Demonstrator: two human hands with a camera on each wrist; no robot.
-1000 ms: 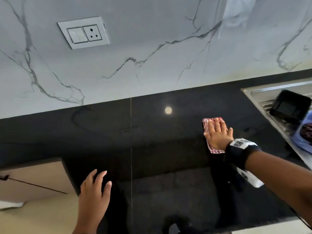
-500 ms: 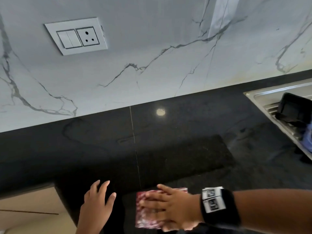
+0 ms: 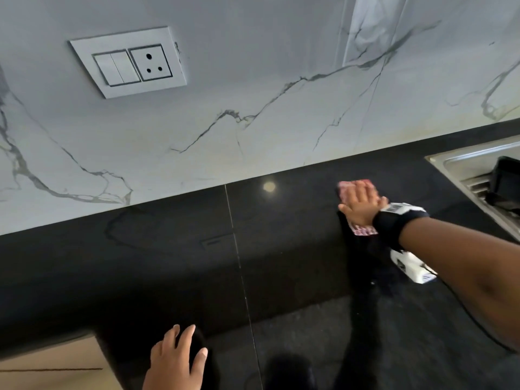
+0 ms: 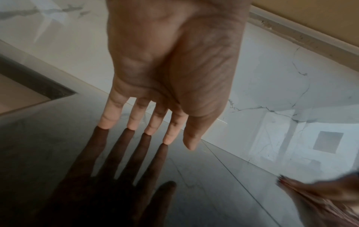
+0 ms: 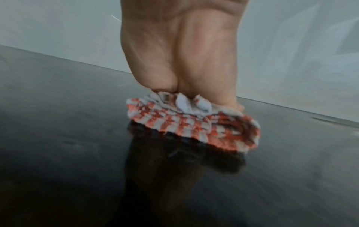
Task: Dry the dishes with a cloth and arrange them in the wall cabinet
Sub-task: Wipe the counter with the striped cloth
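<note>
- Countertop of polished black stone, glossy enough to mirror both hands, split by one thin straight seam.
- Backsplash of pale marble-look slab behind it, crossed by grey veins; white switch-and-socket plate mounted high on the left.
- Steel sink with ribbed drainer at far right, a dark boxy container sitting on it.
- Beige cabinet front below the counter's near left corner.
- Cloth, red-and-white checked, woven and bunched into soft folds, flat on the counter near the backsplash, left of the sink.
- Right hand pressed palm-down on the cloth, fingers straight and together over it, not curled round it; black wrist strap with white camera unit behind.
- Left hand spread wide, fingers straight, fingertips touching the counter near its front edge, holding nothing; well apart from the cloth.
</note>
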